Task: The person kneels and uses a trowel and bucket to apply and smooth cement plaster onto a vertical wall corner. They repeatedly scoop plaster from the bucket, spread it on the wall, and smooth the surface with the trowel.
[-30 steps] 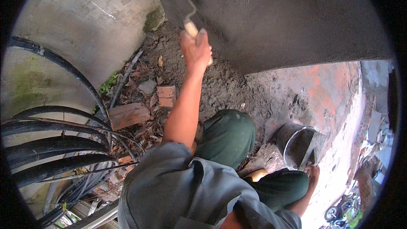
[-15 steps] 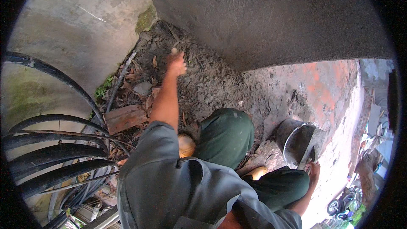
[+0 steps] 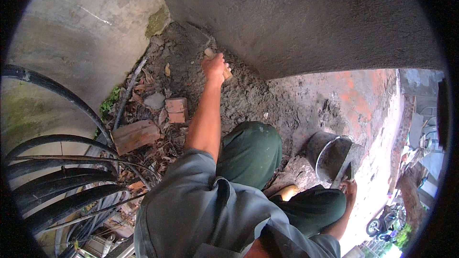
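My left hand [image 3: 213, 68] is wrapped round a short, pale wooden handle [image 3: 227, 74], which shows at both sides of the fist. It is just off the foot of the freshly coated dark grey wall [image 3: 306, 19], over rough, muddy soil [image 3: 244, 100]. Whatever joins the handle is hard to make out. Low at the right, my right hand [image 3: 350, 190] grips the near end of a flat grey plastering trowel [image 3: 353, 157]. The trowel lies across the mouth of a mortar-smeared bucket [image 3: 319, 149], whose inside looks dark grey.
Thick black hoses [image 3: 62, 90] arch along the left beside a pale, mossy wall [image 3: 71, 43]. A brick [image 3: 137, 136] and a smaller brick piece [image 3: 177, 109] lie among dry leaves. My bent knee [image 3: 253, 150] is between both arms. A motorbike [image 3: 377, 224] stands far right.
My left hand has moved right along the wall's foot and turned, showing more of the wooden handle. The brick piece has come out from behind my forearm. My right hand stays at the bucket.
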`<state>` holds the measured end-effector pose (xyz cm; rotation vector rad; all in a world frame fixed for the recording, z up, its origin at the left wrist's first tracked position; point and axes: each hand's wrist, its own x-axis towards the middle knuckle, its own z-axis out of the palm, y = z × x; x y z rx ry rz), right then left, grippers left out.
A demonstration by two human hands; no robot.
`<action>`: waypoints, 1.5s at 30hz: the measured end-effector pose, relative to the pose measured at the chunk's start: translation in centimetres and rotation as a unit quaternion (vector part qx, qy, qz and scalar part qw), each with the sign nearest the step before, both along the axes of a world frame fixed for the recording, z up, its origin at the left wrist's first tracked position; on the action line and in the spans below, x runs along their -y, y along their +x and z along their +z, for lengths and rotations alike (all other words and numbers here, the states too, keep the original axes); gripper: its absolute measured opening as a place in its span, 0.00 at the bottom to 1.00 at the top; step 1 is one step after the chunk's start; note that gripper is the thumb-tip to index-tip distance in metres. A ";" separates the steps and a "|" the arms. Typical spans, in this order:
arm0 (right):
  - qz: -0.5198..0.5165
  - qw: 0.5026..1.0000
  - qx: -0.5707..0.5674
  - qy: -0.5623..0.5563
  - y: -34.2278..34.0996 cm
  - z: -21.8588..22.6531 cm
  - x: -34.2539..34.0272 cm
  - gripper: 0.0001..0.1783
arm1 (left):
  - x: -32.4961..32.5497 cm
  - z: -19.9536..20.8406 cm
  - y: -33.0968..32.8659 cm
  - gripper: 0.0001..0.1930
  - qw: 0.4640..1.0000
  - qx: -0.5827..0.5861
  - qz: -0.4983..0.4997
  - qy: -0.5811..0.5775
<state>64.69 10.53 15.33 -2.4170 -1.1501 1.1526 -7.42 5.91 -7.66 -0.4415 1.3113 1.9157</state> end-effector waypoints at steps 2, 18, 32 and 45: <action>0.010 1.000 -0.002 -0.001 0.0 -0.1 -0.2 0.14 | -0.3 1.2 0.6 0.08 1.000 -0.019 0.009 -0.006; 0.017 1.000 -0.001 -0.021 0.1 -0.4 -0.7 0.18 | 0.2 6.2 2.8 0.10 0.968 -0.244 0.039 -0.036; 0.024 0.997 -0.074 0.010 1.6 -0.7 0.3 0.12 | -1.2 -0.7 5.3 0.08 0.998 0.056 0.017 0.003; -0.005 0.992 -0.126 -0.011 3.5 -1.7 -0.1 0.06 | -3.3 17.3 7.0 0.10 0.965 -0.259 0.049 0.005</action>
